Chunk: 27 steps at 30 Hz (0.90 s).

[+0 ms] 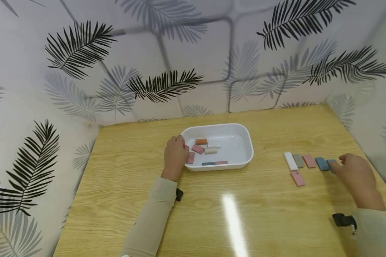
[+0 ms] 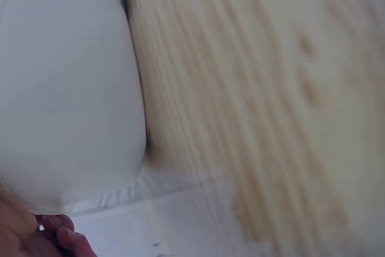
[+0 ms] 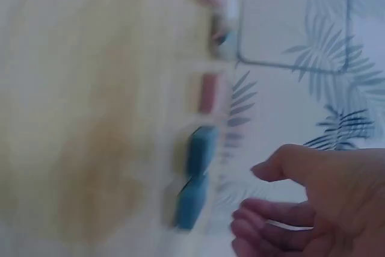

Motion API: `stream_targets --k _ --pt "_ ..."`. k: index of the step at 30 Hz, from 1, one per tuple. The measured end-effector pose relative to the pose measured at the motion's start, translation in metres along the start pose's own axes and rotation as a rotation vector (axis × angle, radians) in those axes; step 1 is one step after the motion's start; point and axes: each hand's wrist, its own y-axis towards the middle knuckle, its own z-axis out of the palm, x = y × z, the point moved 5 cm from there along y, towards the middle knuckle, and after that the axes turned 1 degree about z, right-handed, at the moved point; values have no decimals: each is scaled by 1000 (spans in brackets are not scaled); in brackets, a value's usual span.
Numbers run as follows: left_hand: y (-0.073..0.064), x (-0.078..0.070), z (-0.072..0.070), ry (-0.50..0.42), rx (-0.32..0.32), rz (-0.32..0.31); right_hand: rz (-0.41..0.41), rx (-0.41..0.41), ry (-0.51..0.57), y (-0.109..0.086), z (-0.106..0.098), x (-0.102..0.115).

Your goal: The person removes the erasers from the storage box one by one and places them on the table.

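The left hand [image 1: 176, 154] is grasping the white tray [image 1: 234, 149] at centre, while the empty right hand [image 1: 356, 175] is hovering beside a blue block [image 3: 191, 204], middle right, perhaps risking knocking it by drifting sideways.

Your right hand [image 3: 307, 203], thumb and fingers parted, is near a blue rectangular block [image 3: 191, 204] on the pale wood-grained desk [image 3: 72, 58], toward its edge by the white leaf-printed wall [image 3: 283, 106]; beyond sit a second blue block [image 3: 201, 151] and a pink rectangular block [image 3: 209, 92].

Free gap between tray [image 1: 234, 152] and blocks [image 1: 309, 161]
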Motion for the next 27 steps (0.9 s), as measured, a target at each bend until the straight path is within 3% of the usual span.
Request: stream_targets --k 3,7,14,21,27 --pt "-1 3 -1 7 -5 -4 -126 -72 63 5 -5 38" --pt "-2 5 -3 1 -16 -5 -285 -100 133 8 -7 96" --pt "-3 6 -3 5 -19 2 -516 2 171 12 26 181" --pt "-1 1 -2 23 -11 20 -667 120 124 14 74 236" --pt "-1 1 -4 39 -11 15 -757 111 -8 25 105 261"
